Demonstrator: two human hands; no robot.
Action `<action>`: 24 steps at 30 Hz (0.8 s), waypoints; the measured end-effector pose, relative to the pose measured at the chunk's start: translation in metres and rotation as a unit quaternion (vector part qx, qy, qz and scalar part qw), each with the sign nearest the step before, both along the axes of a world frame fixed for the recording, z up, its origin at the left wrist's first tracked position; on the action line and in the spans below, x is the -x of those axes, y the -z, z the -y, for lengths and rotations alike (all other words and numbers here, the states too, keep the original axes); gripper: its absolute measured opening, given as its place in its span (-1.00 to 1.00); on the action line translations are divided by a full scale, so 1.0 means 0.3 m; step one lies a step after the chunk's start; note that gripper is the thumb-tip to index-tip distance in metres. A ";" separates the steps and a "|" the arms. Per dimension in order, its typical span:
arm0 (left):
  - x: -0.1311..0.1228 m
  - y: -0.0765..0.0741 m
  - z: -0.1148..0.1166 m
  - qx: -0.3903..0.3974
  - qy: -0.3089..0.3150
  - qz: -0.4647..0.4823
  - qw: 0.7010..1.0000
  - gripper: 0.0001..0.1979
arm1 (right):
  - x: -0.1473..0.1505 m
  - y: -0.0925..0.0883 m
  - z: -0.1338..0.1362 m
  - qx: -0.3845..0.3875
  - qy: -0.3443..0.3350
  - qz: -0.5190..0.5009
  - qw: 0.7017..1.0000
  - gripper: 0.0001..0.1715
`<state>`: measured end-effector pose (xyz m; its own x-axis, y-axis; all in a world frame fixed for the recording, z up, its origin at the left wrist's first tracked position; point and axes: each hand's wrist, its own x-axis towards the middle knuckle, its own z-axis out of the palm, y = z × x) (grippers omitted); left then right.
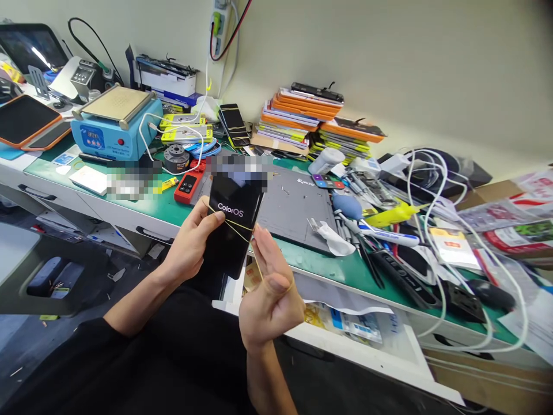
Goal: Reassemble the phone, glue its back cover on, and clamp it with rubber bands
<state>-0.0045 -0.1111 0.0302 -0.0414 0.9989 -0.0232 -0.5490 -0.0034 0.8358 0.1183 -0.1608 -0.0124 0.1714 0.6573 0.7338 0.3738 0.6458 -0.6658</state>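
A black smartphone [228, 253] with "ColorOS" lit on its dark screen is gripped at its left edge by my left hand [188, 245], the thumb lying on the glass. Thin yellow rubber bands [237, 223] cross the screen below the lettering. At the phone's right edge, my right hand [271, 291] has its fingers held out together, and a yellow rubber band runs along them and round the hand by the thumb. The phone is tilted above the bench's front edge. Part of its upper end is pixelated.
A grey work mat [298, 207] lies behind the phone on the green bench. Below, a drawer [367, 351] stands pulled out. White cables [444, 167] and tools crowd the right. A blue heating machine [116, 129] stands left; stacked boxes [298, 112] line the wall.
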 end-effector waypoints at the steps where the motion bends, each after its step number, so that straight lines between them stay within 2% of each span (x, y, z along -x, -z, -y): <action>1: -0.004 -0.002 0.003 0.008 -0.003 -0.007 1.000 -0.74 | 0.006 0.000 -0.001 0.011 -0.011 -0.040 0.999 -0.42; 3: -0.014 -0.006 0.007 0.027 -0.002 -0.010 1.000 -0.74 | 0.022 -0.006 -0.004 0.018 -0.026 -0.116 0.993 -0.43; 5: -0.024 -0.006 0.009 0.039 0.001 0.002 0.999 -0.71 | 0.037 -0.013 -0.012 0.028 -0.037 -0.139 0.989 -0.43; 11: -0.029 0.008 0.000 0.059 0.009 0.059 0.996 -0.52 | 0.049 -0.019 -0.042 0.039 0.002 -0.116 0.992 -0.42; 13: -0.026 0.012 -0.003 0.039 0.026 0.070 0.996 -0.42 | 0.048 -0.016 -0.054 0.033 0.018 -0.113 0.993 -0.41; 15: -0.023 0.011 -0.004 0.006 0.051 0.071 0.996 -0.45 | 0.045 -0.016 -0.069 0.033 0.032 -0.143 0.989 -0.43; 18: -0.019 0.004 -0.003 -0.027 0.114 0.051 0.992 -0.50 | 0.037 -0.028 -0.094 0.058 0.065 -0.238 0.967 -0.43; 21: -0.023 0.000 0.001 -0.057 0.174 0.029 0.983 -0.42 | 0.020 -0.059 -0.110 0.103 0.082 -0.333 0.934 -0.37; 24: -0.040 0.012 -0.001 -0.052 0.158 0.024 0.986 -0.41 | -0.001 -0.090 -0.117 0.150 0.040 -0.406 0.901 -0.28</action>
